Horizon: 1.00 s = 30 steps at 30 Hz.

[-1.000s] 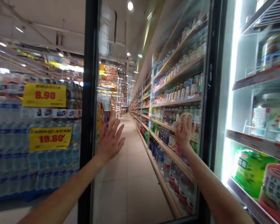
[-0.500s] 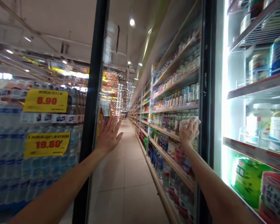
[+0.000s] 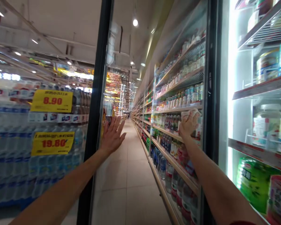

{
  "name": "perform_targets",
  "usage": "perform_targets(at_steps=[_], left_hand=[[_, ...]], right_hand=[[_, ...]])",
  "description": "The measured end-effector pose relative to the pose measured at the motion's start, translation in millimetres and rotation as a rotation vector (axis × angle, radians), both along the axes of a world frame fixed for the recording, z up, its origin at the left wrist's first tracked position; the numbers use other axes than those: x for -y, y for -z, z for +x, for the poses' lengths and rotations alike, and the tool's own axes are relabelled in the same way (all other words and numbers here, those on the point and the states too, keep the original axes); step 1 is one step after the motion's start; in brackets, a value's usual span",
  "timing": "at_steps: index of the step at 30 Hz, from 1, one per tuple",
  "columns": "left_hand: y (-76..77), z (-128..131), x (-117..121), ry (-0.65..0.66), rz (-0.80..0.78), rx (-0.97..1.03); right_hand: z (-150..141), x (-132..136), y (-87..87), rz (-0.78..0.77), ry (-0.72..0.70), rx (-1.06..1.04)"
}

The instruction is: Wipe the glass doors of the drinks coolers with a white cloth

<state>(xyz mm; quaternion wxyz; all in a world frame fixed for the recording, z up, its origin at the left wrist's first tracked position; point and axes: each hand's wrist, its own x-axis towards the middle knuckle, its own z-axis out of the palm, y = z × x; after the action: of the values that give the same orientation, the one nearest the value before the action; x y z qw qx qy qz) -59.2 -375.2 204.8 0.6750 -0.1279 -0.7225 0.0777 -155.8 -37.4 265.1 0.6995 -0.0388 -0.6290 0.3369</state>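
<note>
Straight ahead stands a glass cooler door [image 3: 131, 175] in a black frame, swung open; the aisle and shelves of bottles show in or through its pane. My left hand [image 3: 112, 132] is spread flat against the glass near the left frame bar, fingers apart and holding nothing. On the right side of the pane, my right hand [image 3: 188, 123] presses a crumpled white cloth [image 3: 194, 116] to the glass. Its fingers lie over the cloth, and part of the cloth sticks out above and beside them.
To the right is a lit cooler with wire shelves [image 3: 259, 148] bearing cans, white-capped bottles and a green pack [image 3: 255, 181]. Stacked water bottles [image 3: 49, 168] with yellow price signs [image 3: 51, 101] stand at the left. The black door frame [image 3: 97, 93] runs upright beside my left hand.
My right hand has slid the cloth slightly left and up across the glass, away from the right frame bar. My left hand stays at its spot on the pane; the view has shifted a little.
</note>
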Motion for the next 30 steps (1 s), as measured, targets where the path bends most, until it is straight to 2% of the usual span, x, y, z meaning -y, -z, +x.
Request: perform_targets(at_steps=[1,2,3,5,7,8,9,10,13,14,15,16,17,20,21,22,23,24,27,28,29,30], left_hand=[[0.0,0,0,0.004,0.001,-0.002],[0.1,-1,0,0.007,0.002,-0.006],[0.2,-2,1,0.009,0.000,-0.009],[0.3,-4,2,0.011,-0.008,-0.015],[0.6,-5,4,0.010,-0.011,-0.009],[0.8,-5,4,0.007,-0.008,0.001],[1.0,-5,5,0.003,-0.002,0.009],[1.3,-4,5,-0.001,0.004,0.015],[1.9,-4,4,-0.011,0.004,0.020],[2.0,-4,4,-0.012,0.002,0.019],[2.1,-5,4,-0.013,0.000,0.018],[2.3,-5,5,-0.012,-0.001,0.014],[2.4,-6,5,-0.010,-0.002,0.010],[2.6,-7,8,-0.004,-0.017,-0.003],[2.7,-6,9,-0.003,-0.026,-0.004],[2.8,-6,10,-0.004,-0.034,0.001],[3.0,-5,11,-0.006,-0.040,0.005],[3.3,-4,11,-0.009,-0.043,0.009],[4.0,-3,10,-0.023,-0.046,0.016],[4.1,-3,10,-0.026,-0.044,0.014],[4.3,-3,10,-0.027,-0.042,0.015],[4.3,-3,10,-0.026,-0.040,0.016]], right_hand=[[1,7,-6.6,-0.006,-0.010,0.007],[5,20,-10.3,0.073,-0.016,0.001],[10,37,-11.0,0.212,-0.019,-0.016],[22,73,-5.1,0.585,-0.024,-0.071],[31,95,3.2,0.954,-0.042,-0.126],[33,96,5.3,1.066,-0.052,-0.136],[33,91,4.6,1.092,-0.059,-0.132],[32,82,1.1,1.019,-0.060,-0.117],[22,52,-19.0,0.461,-0.042,-0.050],[20,49,-23.8,0.326,-0.039,-0.037],[20,53,-25.0,0.264,-0.040,-0.030],[21,62,-21.9,0.289,-0.047,-0.029],[24,75,-14.6,0.389,-0.057,-0.036],[36,117,21.0,0.913,-0.084,-0.123],[38,124,31.1,1.092,-0.090,-0.164],[38,126,37.3,1.207,-0.091,-0.197],[36,123,38.8,1.226,-0.084,-0.215],[33,115,35.6,1.152,-0.071,-0.216],[21,92,12.6,0.596,-0.020,-0.157],[20,90,8.1,0.458,-0.016,-0.139],[20,92,8.3,0.406,-0.021,-0.128],[23,97,14.0,0.442,-0.036,-0.124]])
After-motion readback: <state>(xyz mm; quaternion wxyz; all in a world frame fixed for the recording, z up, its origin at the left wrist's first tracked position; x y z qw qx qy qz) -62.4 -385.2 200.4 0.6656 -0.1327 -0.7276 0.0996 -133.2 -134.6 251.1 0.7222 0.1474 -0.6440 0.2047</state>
